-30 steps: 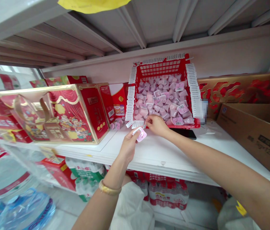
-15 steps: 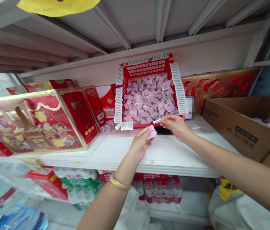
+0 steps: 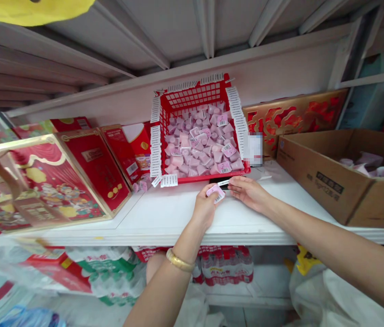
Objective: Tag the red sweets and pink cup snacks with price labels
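My left hand [image 3: 206, 205] is closed around a small pink jelly cup [image 3: 215, 194], its printed lid with a barcode facing up. Close on its right, my right hand [image 3: 247, 193] pinches a narrow white barcode sticker [image 3: 224, 182] between thumb and fingertips. The sticker is just above the cup's lid; whether they touch I cannot tell. Behind both hands a red plastic basket [image 3: 192, 95] leans back, filled with loose pink jelly cups [image 3: 195, 145]. Rows of white barcode stickers [image 3: 155, 136] line the basket's rim. A dark object beneath the basket's front edge is mostly hidden.
A red and gold gift box [image 3: 86, 181] stands on the white shelf [image 3: 158, 213] at left. An open cardboard box [image 3: 317, 181] with wrapped goods sits at right. Packs of bottles [image 3: 228, 267] fill part of the lower shelf. Overhead runs another shelf's ribbed underside.
My right hand has brought the sticker down from the basket's front edge, close to the jelly cup in my left hand. The view has shifted, so the shelf contents appear further left.
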Action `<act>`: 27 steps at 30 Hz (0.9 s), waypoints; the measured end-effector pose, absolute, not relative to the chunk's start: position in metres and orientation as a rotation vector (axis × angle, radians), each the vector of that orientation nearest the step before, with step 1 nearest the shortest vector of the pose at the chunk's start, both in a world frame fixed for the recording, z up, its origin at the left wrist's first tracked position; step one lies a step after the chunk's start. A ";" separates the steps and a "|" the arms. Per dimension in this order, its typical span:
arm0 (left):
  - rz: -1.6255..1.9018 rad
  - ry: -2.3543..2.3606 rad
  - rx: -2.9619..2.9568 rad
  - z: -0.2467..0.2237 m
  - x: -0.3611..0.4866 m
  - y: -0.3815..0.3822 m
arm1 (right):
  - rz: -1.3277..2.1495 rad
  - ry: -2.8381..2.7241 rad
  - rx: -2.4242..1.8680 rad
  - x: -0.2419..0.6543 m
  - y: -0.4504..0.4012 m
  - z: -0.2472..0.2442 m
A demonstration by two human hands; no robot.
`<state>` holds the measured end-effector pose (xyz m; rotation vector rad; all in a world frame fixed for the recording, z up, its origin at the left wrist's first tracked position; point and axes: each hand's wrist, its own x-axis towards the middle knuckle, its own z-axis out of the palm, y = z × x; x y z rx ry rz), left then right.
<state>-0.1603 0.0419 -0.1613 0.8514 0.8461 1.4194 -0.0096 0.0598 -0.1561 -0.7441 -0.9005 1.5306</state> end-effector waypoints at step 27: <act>1.312 0.910 1.055 -0.168 -0.158 0.037 | 1.286 -1.319 -0.888 -0.021 0.052 -0.159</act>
